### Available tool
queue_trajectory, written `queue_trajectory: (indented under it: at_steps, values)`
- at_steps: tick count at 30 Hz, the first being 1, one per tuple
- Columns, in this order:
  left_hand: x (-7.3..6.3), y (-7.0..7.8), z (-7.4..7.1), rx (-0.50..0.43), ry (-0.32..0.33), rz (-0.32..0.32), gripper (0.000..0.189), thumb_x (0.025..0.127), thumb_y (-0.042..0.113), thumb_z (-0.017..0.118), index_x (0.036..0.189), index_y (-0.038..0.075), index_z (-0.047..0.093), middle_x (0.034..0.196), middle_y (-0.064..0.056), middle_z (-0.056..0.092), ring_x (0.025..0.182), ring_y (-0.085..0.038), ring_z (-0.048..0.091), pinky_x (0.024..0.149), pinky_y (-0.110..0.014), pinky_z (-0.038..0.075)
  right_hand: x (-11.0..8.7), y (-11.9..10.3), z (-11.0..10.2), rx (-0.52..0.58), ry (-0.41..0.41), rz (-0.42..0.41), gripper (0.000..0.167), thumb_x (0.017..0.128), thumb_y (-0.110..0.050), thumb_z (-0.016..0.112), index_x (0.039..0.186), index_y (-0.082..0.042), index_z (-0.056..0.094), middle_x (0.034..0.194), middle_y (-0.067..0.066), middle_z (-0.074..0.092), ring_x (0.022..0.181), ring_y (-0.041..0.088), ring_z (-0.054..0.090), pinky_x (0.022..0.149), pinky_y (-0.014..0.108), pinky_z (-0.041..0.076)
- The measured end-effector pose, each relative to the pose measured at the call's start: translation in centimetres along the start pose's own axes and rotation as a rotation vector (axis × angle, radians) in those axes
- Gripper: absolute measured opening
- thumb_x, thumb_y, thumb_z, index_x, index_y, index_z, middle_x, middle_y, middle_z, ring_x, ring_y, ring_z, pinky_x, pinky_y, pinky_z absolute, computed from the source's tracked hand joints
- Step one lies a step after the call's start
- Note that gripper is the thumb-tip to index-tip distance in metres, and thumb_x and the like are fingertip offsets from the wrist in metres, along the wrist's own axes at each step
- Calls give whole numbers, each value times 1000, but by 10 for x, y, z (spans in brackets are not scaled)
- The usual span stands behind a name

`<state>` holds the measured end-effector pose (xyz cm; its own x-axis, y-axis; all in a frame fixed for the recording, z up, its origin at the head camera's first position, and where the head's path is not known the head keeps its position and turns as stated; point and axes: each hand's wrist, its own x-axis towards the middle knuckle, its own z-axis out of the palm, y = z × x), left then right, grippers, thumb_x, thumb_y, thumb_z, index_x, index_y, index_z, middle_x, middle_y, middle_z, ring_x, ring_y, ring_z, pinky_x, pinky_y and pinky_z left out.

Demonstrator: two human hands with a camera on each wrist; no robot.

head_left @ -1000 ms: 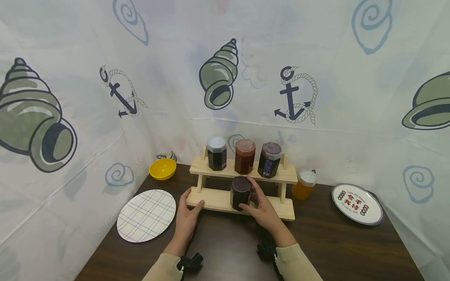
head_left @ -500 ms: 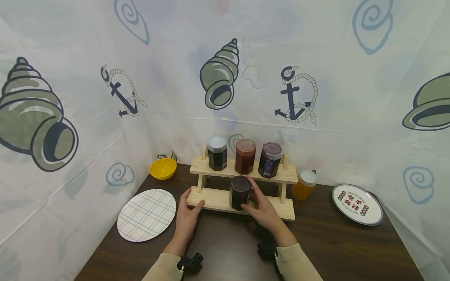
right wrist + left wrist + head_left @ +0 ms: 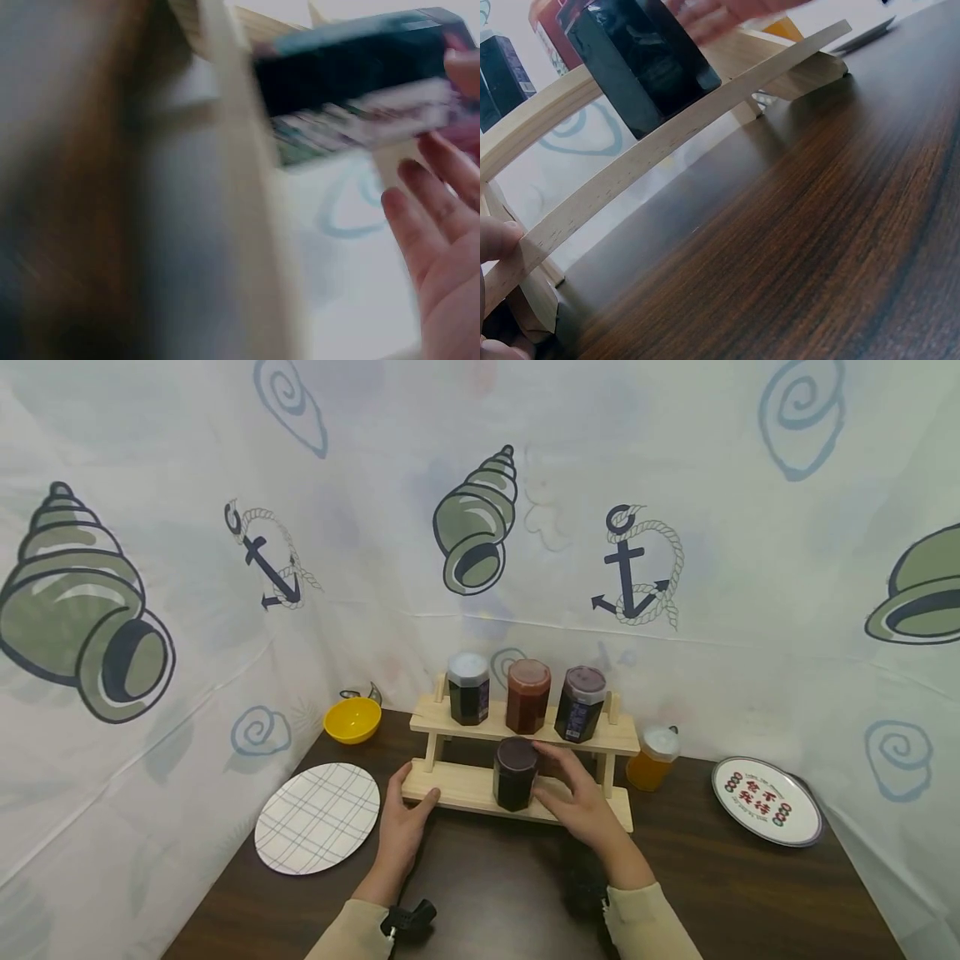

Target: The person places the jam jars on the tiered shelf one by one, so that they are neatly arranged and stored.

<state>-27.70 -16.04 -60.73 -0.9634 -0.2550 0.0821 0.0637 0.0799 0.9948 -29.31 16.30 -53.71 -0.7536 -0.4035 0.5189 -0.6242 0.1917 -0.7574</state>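
A dark jar [image 3: 515, 777] with a dark purple lid stands upright on the lower step of a two-step wooden rack [image 3: 453, 783]. Close to its right side is my right hand [image 3: 581, 802], fingers spread and thumb off the glass. The right wrist view has the same hand [image 3: 442, 225] relaxed next to the jar [image 3: 337, 75], whose label faces that side. My left hand [image 3: 402, 827] grips the left end of the lower step; a thumb and a fingertip show around the board [image 3: 622, 180] in the left wrist view.
On the upper step stand a white-lidded dark jar [image 3: 468, 693], a red jar [image 3: 527, 702] and a purple-lidded jar [image 3: 581, 706]. An amber jar [image 3: 651, 764] is right of the rack. Also around: a yellow bowl [image 3: 352, 720], a checked plate [image 3: 318, 818] and a lettered plate [image 3: 767, 802].
My right hand has loosened from the dark jar and shifted slightly right, its thumb leaving the front of the glass. The left hand keeps its hold on the rack.
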Motion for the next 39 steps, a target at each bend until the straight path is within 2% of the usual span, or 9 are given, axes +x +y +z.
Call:
queue_trajectory:
  at_steps: [3, 6, 12, 17, 21, 24, 27, 33, 39]
  values:
    - [0, 0, 0, -9, -6, 0, 81, 101, 24, 80, 169, 17, 35, 177, -15, 31, 164, -37, 31, 134, -61, 22, 1, -17, -18, -113, 17, -83, 60, 98, 1, 78, 153, -13, 60, 148, 10, 66, 142, 21, 59, 123, 26, 44]
    - [0, 0, 0, -14, -7, 1, 81, 102, 24, 80, 169, 17, 35, 177, -16, 31, 163, -37, 31, 135, -61, 22, 1, -34, -37, -129, 49, -165, 56, 95, 8, 77, 147, -8, 64, 140, 13, 71, 138, 18, 61, 122, 19, 41]
    - [-2, -2, -1, -4, -1, 1, 80, 102, 24, 80, 168, 16, 35, 178, -16, 30, 164, -37, 30, 134, -62, 22, -7, -53, -68, -86, 224, -315, 55, 84, 26, 71, 136, 9, 66, 136, 24, 70, 138, 24, 64, 122, 27, 45]
    - [-1, -1, -1, 0, -7, 7, 81, 102, 24, 80, 168, 15, 35, 177, -17, 31, 163, -38, 31, 134, -62, 23, -17, -61, -90, -55, 434, -408, 39, 88, 23, 66, 127, 19, 64, 135, 21, 72, 144, 34, 60, 127, 35, 41]
    - [0, 1, -1, -2, 2, 10, 80, 102, 25, 80, 168, 15, 36, 177, -17, 32, 163, -37, 31, 134, -61, 23, -17, -59, -105, -3, 548, -436, 39, 90, 23, 63, 128, 24, 59, 132, 27, 70, 146, 40, 54, 130, 42, 37]
    - [0, 0, 0, -11, 1, 2, 79, 102, 24, 80, 168, 16, 36, 177, -15, 31, 164, -36, 30, 135, -59, 23, -20, -49, -113, -39, 625, -325, 42, 92, 22, 63, 134, 21, 58, 137, 27, 66, 152, 37, 50, 133, 40, 32]
    - [-1, -1, 0, -16, -4, 1, 79, 102, 24, 79, 168, 17, 36, 177, -15, 30, 164, -35, 30, 135, -59, 22, -24, -37, -118, -57, 695, -112, 46, 99, 14, 66, 144, 11, 57, 146, 20, 61, 157, 29, 45, 135, 34, 28]
    - [-1, -1, -1, -2, 6, 4, 80, 102, 26, 80, 168, 17, 37, 178, -14, 31, 165, -36, 29, 135, -61, 21, -24, -15, -124, 172, 786, 331, 62, 105, -11, 73, 160, -20, 47, 160, 7, 48, 162, 26, 36, 139, 39, 16]
    - [0, -1, -2, 0, 7, 6, 81, 101, 26, 80, 168, 17, 36, 178, -15, 31, 165, -36, 29, 135, -60, 21, -28, 6, -132, 153, 758, 512, 70, 104, -20, 76, 165, -26, 42, 174, 16, 34, 167, 31, 27, 140, 47, 13]
